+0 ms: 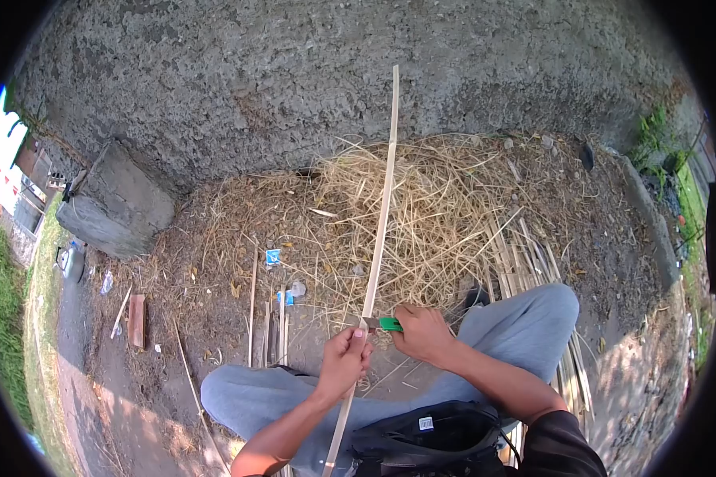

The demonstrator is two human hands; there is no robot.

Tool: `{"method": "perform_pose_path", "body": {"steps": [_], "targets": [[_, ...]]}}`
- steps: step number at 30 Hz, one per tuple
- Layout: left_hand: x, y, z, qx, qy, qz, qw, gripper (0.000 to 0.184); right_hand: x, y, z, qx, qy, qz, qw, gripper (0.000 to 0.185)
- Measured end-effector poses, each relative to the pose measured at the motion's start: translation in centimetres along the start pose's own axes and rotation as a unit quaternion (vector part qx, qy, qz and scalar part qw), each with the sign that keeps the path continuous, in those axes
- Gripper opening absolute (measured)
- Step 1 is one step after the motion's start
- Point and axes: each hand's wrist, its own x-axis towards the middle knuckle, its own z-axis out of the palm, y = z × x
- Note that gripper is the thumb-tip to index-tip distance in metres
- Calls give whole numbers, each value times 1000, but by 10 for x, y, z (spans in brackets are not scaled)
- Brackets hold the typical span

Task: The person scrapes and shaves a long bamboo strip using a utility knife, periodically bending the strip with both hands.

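Note:
A long pale bamboo strip [384, 207] runs from near my lap up in front of the wall. My left hand [343, 364] is closed around its lower part. My right hand [423, 334] grips the green handle of a knife [391, 324], just right of the strip. The knife's blade lies across the strip, right above my left thumb. Whether the edge has entered the strip is too small to tell.
Beyond my crossed legs lies a heap of thin shavings [422, 207] against a rough grey wall [310, 71]. More strips [525, 258] lie at the right, others at the left. A concrete block [123, 203], a reddish-brown block [137, 320] and blue wrappers [273, 257] are at the left. A black bag [429, 441] rests at my lap.

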Motion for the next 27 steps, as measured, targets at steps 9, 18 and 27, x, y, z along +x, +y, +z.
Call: {"method": "perform_pose_path", "body": {"steps": [9,18,27], "targets": [[-4,2,10,-3,4,-6,1000,21,5,-13,-9,-52,-41,46,997,22],[-1,0,13,-8,28,-9,1000,19,2,-11,-2,-97,-30,51,994,18],[3,4,14,18,6,8,1000,22,16,8,11,-141,58,-9,988,12]]}}
